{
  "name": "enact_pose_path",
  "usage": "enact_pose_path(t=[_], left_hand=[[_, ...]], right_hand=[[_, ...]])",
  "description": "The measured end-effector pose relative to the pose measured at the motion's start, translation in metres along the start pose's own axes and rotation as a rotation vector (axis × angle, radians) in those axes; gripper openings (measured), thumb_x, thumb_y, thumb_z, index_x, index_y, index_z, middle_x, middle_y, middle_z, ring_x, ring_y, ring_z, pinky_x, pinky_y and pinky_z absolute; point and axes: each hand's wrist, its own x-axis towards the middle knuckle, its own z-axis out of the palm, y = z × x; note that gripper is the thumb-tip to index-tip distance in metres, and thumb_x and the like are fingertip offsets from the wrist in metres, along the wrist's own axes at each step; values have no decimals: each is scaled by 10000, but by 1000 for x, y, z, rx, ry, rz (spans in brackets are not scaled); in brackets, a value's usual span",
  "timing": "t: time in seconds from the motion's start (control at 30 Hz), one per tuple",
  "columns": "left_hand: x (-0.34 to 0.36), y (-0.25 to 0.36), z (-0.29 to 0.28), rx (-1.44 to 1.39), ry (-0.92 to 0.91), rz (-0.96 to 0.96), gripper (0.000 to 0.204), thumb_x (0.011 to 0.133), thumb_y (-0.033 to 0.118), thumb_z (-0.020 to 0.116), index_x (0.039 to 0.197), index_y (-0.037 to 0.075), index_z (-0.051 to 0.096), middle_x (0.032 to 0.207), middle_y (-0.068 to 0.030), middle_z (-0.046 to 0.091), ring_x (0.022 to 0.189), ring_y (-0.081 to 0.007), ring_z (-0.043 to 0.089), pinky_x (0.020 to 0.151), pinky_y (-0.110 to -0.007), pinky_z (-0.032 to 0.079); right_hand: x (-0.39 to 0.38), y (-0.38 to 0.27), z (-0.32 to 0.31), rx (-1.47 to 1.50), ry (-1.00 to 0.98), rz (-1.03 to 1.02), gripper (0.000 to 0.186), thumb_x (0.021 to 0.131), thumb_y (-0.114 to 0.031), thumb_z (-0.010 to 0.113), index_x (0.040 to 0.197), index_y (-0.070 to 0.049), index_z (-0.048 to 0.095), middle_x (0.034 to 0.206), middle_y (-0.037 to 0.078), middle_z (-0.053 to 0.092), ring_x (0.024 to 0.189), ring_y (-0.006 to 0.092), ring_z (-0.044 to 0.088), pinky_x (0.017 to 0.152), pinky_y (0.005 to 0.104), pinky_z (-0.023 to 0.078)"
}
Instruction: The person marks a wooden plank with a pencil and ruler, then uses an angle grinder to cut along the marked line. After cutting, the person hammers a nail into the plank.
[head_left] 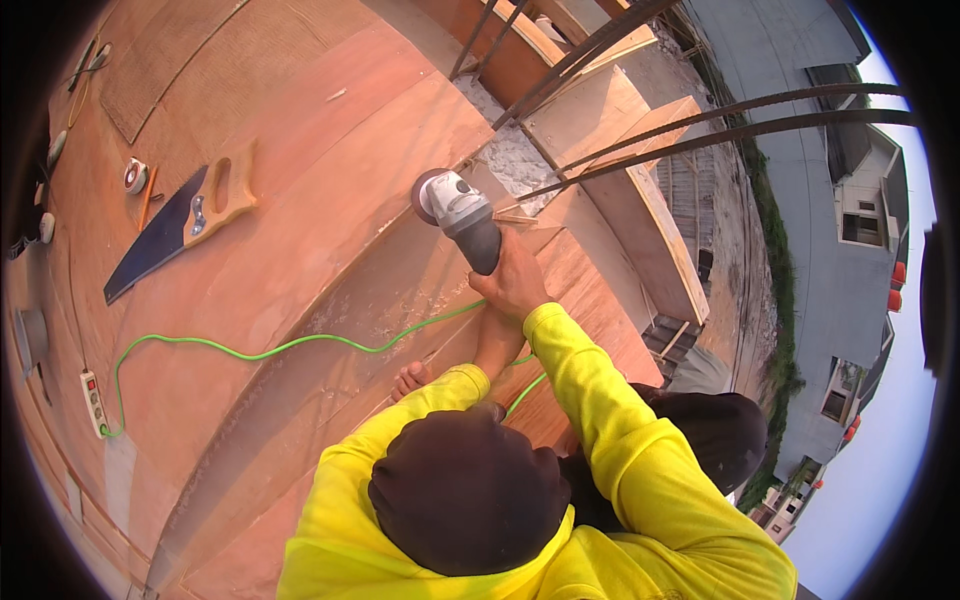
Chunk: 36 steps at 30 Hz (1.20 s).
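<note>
An angle grinder (pixel 462 205) with a grey-white head and dark body reaches over the curved edge of the reddish plywood. Its round disc (pixel 425 194) is at the plywood edge. My right hand (pixel 516 275) is closed around the rear of the grinder body. Close against it, my left hand (pixel 494 340) comes in from below; its fingers are hidden behind the right hand. A green cord (pixel 370 348) passes by my wrists and leads left to a white power strip (pixel 94 403). Bare toes (pixel 411 379) show beside my left forearm.
A handsaw (pixel 185 220) with a wooden handle lies on the plywood deck (pixel 330 170), near a tape measure (pixel 135 176) and an orange pencil-like stick (pixel 148 194). Steel rebars (pixel 710 125) slant across the upper right. Wooden formwork (pixel 655 240) stands beyond the edge; dark-clothed knees (pixel 465 490) are below.
</note>
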Motion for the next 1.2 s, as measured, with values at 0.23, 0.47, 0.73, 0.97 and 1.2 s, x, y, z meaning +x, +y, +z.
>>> enact_pose_path(t=[0.23, 0.47, 0.73, 0.97, 1.2], left_hand=[[36, -5, -3, 41, -137, -45, 447, 892, 287, 689, 1171, -47, 584, 1076, -252, 693, 1001, -352, 693, 810, -430, 527], [32, -7, 9, 37, -84, -47, 451, 891, 228, 691, 1218, -47, 545, 1071, -250, 686, 1017, -337, 683, 836, -406, 523], [25, 6, -26, -17, -304, -120, 495, 890, 200, 675, 1306, -30, 540, 1159, -230, 674, 1096, -343, 660, 938, -432, 511], [21, -13, -144, 961, 477, 236, 856, 844, 259, 723, 1536, -22, 306, 1640, -235, 198, 1538, -359, 174, 1206, -566, 210], [-55, -55, -204, 1300, 548, -161, 955, 867, 364, 687, 1593, -10, 191, 1693, -191, 65, 1576, -349, 25, 1205, -652, 10]], right_hand=[[24, 5, -9, -66, 109, 144, 573, 721, -228, 743, 1163, 24, 480, 1090, 283, 607, 1033, 475, 607, 876, 528, 498], [26, 11, -12, -75, 56, 64, 630, 713, -237, 751, 1222, 16, 480, 1059, 292, 636, 990, 474, 639, 865, 517, 510], [28, 15, -23, -57, 107, 108, 569, 705, -230, 770, 1137, 45, 522, 1020, 285, 636, 952, 459, 640, 826, 508, 508], [30, 24, -53, 46, 308, -2, 573, 703, -261, 818, 1096, 66, 559, 966, 185, 668, 867, 309, 656, 803, 396, 518], [21, 21, -41, 404, 178, 171, 437, 751, -224, 805, 1060, 25, 624, 949, 81, 659, 798, 154, 596, 737, 302, 483]])
